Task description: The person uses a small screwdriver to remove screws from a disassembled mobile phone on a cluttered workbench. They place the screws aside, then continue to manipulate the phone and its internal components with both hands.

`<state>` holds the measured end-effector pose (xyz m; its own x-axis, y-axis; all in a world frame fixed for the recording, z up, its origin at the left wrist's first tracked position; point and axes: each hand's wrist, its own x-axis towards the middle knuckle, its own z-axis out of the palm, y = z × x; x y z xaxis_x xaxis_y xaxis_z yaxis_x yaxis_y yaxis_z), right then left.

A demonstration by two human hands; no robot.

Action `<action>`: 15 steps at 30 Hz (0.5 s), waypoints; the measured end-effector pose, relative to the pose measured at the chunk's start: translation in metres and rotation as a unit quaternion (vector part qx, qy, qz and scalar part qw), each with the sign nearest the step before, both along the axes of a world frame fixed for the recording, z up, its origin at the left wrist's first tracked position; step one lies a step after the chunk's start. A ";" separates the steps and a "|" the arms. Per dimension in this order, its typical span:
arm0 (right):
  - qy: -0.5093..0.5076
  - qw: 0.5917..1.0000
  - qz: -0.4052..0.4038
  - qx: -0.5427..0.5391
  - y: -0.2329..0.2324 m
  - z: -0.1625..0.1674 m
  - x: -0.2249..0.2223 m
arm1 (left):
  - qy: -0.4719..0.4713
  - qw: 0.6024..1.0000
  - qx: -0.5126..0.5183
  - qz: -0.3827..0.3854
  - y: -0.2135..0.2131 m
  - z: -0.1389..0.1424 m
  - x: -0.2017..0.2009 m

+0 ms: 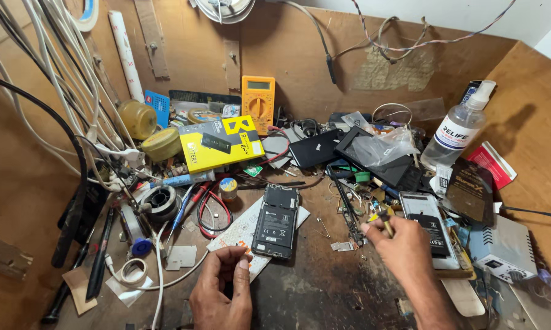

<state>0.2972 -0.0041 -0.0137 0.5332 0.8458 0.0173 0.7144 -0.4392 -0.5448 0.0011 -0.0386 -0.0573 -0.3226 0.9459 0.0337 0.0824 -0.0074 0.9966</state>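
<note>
1. Brown wooden walls close in your desk (324,287) on three sides, and its dark, scuffed top is crowded with tools, cables and phone parts.
2. White cables (55,79) hang in a bundle down the left wall, and a yellow box (220,143) lies at the back left with a yellow multimeter (258,101) propped behind it.
3. A clear spray bottle (459,131) stands at the back right, tilted slightly, nozzle uppermost.
4. An opened phone (277,222) lies flat at the middle of the desk with its back cover off and its black battery showing. Its long axis runs away from you, near upright in your view, top end leaning a little to the right. It rests partly on a white card (242,235).
5. A second opened phone (428,226) lies to the right, just beyond your right hand, long axis also running away from you.
6. Your right hand (401,247) is curled closed, pinching a small yellow-handled tool (385,221) between thumb and fingers; the tool points up and away, to the right of the middle phone.
7. Your left hand (223,287) sits just below the middle phone's near end, fingers bent in toward the thumb. Whether it grips anything, you cannot tell from here.
</note>
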 end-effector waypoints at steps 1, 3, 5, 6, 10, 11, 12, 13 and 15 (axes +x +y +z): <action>0.003 1.000 0.012 -0.009 0.001 0.001 -0.003 | 0.004 1.000 0.002 0.002 0.000 0.001 0.000; -0.007 0.999 0.025 -0.022 0.002 0.002 -0.008 | 0.009 1.000 -0.002 0.004 -0.001 0.002 0.000; -0.032 0.999 0.028 -0.028 0.003 0.002 -0.013 | 0.010 1.000 -0.012 0.007 -0.001 0.005 0.001; -0.028 0.999 0.039 -0.015 0.004 0.003 -0.014 | 0.014 1.000 0.004 0.007 -0.002 0.008 0.001; -0.013 0.999 0.040 0.004 0.011 0.000 -0.015 | 0.056 0.998 0.027 0.016 -0.001 0.021 0.006; -0.010 1.000 0.029 -0.003 0.011 -0.002 -0.014 | 0.072 0.997 0.021 0.020 -0.001 0.026 0.010; -0.005 1.000 0.023 0.014 0.011 -0.003 -0.014 | 0.118 0.991 0.062 0.001 0.000 0.031 0.013; 0.001 0.999 0.018 0.032 0.011 -0.004 -0.014 | 0.163 0.981 0.102 -0.018 0.003 0.037 0.015; 0.004 0.998 -0.001 0.068 0.011 -0.004 -0.010 | 0.238 0.958 0.156 -0.049 0.011 0.048 0.018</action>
